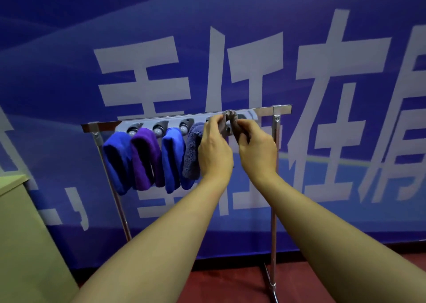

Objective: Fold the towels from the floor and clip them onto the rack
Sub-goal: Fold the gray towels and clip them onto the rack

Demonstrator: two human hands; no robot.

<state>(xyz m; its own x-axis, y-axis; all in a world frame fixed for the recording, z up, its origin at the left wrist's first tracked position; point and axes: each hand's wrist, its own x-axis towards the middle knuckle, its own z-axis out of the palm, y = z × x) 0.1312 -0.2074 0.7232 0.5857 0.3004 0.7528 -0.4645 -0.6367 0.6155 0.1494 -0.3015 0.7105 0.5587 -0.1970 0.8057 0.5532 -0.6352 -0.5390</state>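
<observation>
A metal rack stands before a blue banner, with a grey clip holder fixed along its top bar. Hanging from the clips are a blue towel, a purple towel, another blue towel and a fluffy grey towel. Both hands pinch a folded brownish-grey towel up against the holder's right end. My left hand holds its left side and my right hand its right side. Most of this towel is hidden behind my hands.
A pale wooden cabinet stands at the left. The floor is dark red, and the rack's foot runs along it at the lower right. The banner closes off the space right behind the rack.
</observation>
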